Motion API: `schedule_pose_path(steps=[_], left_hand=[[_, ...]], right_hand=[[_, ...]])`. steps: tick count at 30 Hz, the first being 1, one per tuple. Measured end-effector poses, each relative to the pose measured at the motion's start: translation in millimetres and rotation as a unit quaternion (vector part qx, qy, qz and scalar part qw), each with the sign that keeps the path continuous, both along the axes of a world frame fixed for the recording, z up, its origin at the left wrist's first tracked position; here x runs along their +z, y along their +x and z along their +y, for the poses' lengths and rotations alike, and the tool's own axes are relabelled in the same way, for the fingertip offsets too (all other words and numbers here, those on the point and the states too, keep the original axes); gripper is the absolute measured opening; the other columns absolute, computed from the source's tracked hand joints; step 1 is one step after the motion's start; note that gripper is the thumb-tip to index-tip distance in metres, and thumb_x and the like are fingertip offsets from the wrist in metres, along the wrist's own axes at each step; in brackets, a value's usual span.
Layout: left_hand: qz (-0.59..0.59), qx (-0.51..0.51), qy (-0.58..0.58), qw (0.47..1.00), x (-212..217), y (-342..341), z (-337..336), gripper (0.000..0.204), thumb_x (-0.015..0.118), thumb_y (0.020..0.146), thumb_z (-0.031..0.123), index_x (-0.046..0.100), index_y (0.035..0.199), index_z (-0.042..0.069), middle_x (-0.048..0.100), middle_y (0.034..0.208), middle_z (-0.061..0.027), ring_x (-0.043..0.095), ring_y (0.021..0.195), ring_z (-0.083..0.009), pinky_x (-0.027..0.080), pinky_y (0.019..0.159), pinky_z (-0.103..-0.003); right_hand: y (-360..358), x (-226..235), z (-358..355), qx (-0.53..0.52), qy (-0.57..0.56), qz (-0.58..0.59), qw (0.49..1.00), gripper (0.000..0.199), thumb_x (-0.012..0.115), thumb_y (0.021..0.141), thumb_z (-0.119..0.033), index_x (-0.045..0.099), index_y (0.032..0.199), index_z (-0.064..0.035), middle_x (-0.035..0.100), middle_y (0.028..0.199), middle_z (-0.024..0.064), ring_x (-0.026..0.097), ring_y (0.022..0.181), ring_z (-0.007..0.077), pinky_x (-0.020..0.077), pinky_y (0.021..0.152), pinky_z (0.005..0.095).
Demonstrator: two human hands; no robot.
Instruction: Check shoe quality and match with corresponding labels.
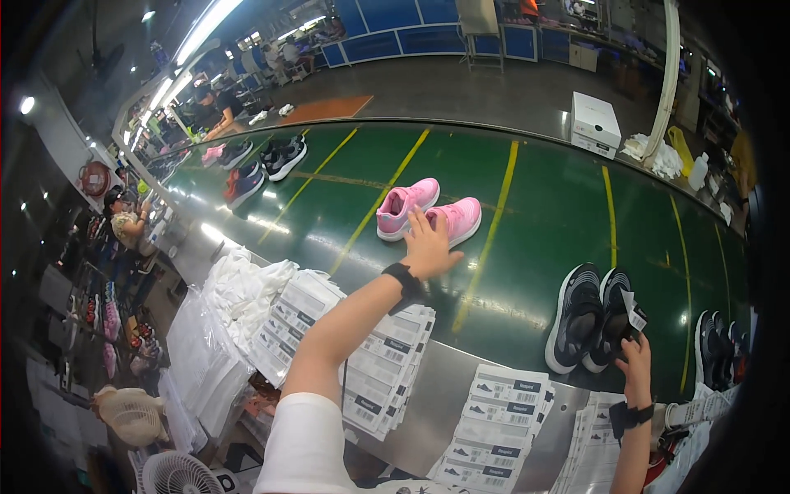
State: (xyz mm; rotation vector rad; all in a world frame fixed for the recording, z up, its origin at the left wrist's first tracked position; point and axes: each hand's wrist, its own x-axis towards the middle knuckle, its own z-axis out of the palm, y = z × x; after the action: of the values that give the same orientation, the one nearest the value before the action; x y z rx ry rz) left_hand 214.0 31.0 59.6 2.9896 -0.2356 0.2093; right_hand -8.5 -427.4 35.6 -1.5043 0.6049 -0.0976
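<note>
A pair of pink sneakers [408, 207] with white soles stands on a green conveyor belt. My left hand [434, 249] reaches over the right pink shoe, fingers spread, its fingertips at that shoe's opening; whether they touch it I cannot tell. To the right, near the belt's front edge, is a pair of black-and-grey sneakers [574, 321] with white soles. A white label [634, 313] sticks up from the right one. Just below that label my right hand [635, 370] is beside the shoe, thumb and fingers apart. Black bands circle both my wrists.
Stacks of printed label sheets [492, 428] lie along the metal ledge [453, 362], beside crumpled white paper [243, 284]. More dark shoes [284, 156] stand farther left on the belt, others [714, 350] at far right. A white shoebox [594, 122] sits beyond the belt; co-workers are at left.
</note>
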Motion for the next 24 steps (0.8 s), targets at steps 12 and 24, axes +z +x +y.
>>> schedule_pose_path(steps=[12,24], left_hand=[[-0.005,0.015,0.073,0.997,-23,58,61,0.108,0.073,0.057,0.073,0.040,0.141,0.014,0.056,0.123,-0.0298,0.048,0.117,-0.0500,0.033,0.094,-0.065],[0.087,-0.112,0.100,0.985,-18,13,18,0.071,0.073,0.072,0.055,0.059,0.121,0.005,0.061,0.111,-0.0275,0.058,0.105,-0.0449,0.038,0.089,-0.070]], right_hand=[[-131,48,90,-0.132,-0.124,-0.149,0.972,0.032,0.053,0.093,0.000,0.047,0.125,0.0016,0.065,0.093,0.0076,0.062,0.082,0.0124,0.0513,0.076,0.0257],[-164,72,126,-0.107,-0.315,-0.191,0.923,0.020,0.060,0.087,-0.001,0.062,0.107,0.0029,0.071,0.084,0.0125,0.069,0.075,0.0198,0.0528,0.069,0.0299]])
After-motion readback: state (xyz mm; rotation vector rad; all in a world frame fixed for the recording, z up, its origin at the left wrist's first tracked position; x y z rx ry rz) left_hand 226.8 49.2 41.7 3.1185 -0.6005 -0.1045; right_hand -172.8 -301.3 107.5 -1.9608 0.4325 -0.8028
